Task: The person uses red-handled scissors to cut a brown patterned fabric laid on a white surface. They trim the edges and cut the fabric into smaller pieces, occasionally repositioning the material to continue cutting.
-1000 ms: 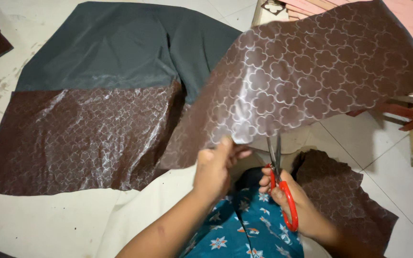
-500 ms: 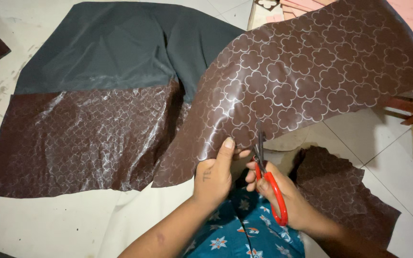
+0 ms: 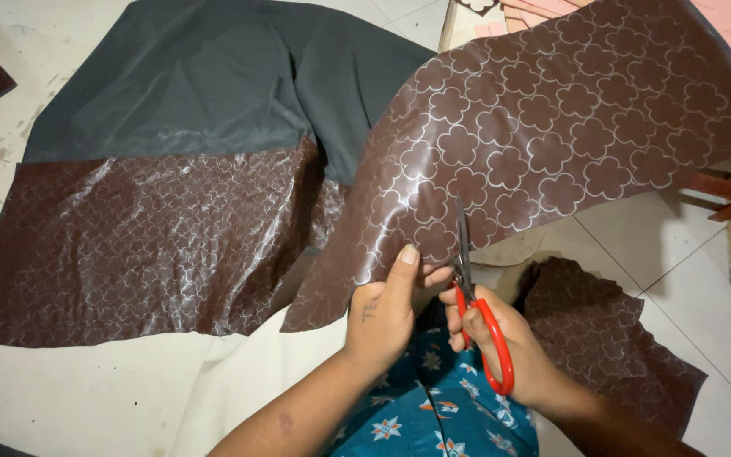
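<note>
Moved further up into brown patterned sheet (image 3: 552, 144): red-handled scissors (image 3: 475, 313). Right hand (image 3: 501, 347) grip closed around scissors handles. Left hand (image 3: 387, 309) grip pinching sheet edge just left of blades.

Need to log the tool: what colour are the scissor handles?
Red handles on the scissors, held in the right hand; the head view shows them clearly.

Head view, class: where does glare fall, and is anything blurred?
Head view: glare streaks the brown patterned sheet flat on the floor; softer sheen on the lifted sheet that the left hand pinches; the right hand and the red-handled scissors look sharp.
</note>
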Action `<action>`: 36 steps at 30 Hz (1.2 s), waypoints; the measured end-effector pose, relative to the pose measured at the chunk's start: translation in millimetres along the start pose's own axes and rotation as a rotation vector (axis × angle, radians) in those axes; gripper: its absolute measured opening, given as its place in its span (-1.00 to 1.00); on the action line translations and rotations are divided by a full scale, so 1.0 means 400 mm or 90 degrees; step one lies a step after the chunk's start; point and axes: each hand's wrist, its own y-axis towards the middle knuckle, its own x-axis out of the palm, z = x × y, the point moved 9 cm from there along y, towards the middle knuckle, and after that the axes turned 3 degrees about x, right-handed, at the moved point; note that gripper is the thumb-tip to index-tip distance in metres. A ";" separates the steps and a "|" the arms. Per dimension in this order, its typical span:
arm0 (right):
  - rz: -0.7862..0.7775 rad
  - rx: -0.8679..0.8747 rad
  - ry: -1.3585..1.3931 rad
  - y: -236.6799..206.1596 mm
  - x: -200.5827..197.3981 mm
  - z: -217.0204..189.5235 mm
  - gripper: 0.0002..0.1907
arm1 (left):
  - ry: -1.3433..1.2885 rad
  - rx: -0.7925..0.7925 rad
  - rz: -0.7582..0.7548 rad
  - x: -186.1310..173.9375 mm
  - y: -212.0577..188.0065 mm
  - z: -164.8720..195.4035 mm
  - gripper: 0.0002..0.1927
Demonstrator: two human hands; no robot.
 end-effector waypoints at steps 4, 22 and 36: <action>0.022 0.014 0.025 -0.001 -0.005 0.010 -0.40 | 0.007 0.015 -0.011 0.003 0.000 0.013 -0.41; 0.078 0.101 0.044 -0.011 -0.060 0.086 -0.51 | -0.078 -0.008 -0.082 -0.076 0.107 -0.092 -0.32; 0.050 0.016 0.024 0.062 -0.034 -0.029 -0.44 | -0.026 0.083 -0.174 -0.012 0.091 -0.048 -0.39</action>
